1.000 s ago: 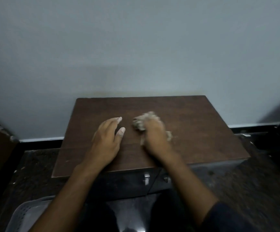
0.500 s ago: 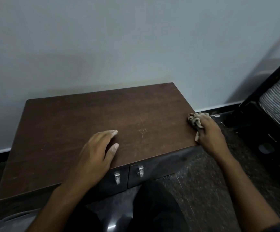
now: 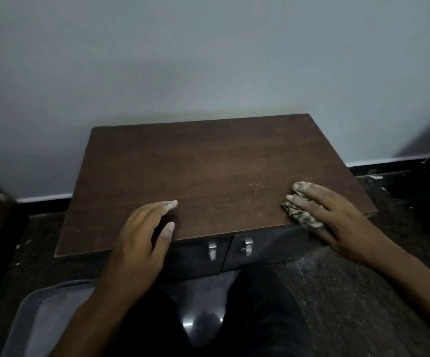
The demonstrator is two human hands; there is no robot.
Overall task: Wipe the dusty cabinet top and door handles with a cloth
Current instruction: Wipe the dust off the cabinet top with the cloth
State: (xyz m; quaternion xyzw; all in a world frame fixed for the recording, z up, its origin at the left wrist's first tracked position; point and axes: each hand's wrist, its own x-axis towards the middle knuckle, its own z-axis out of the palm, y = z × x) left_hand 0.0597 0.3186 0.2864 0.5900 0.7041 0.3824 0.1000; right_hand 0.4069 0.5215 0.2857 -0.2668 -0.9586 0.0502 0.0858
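- The pale grey painted wall (image 3: 208,60) rises straight behind the cabinet, meeting its back edge.
- The dark speckled stone floor (image 3: 363,292) spreads on both sides of the cabinet and in front of it.
- The low cabinet's flat brown wood-grain top (image 3: 208,176) is the landmark; a faint pale scuff marks it right of centre.
- A grey plastic basket (image 3: 44,313) sits on the floor in front of the cabinet, toward its left corner.
- The left hand (image 3: 139,243) lies flat and relaxed over the cabinet's front edge, left of centre, fingers loosely spread, grasping nothing.
- The right hand (image 3: 337,222) presses down at the cabinet's front right corner, fingers curled over the cloth.
- The crumpled beige cloth (image 3: 301,217) is bunched under that hand, on the top's front edge.
- Two small silver metal door handles (image 3: 212,249) hang side by side on the dark cabinet front, just below the top's edge, between the hands.
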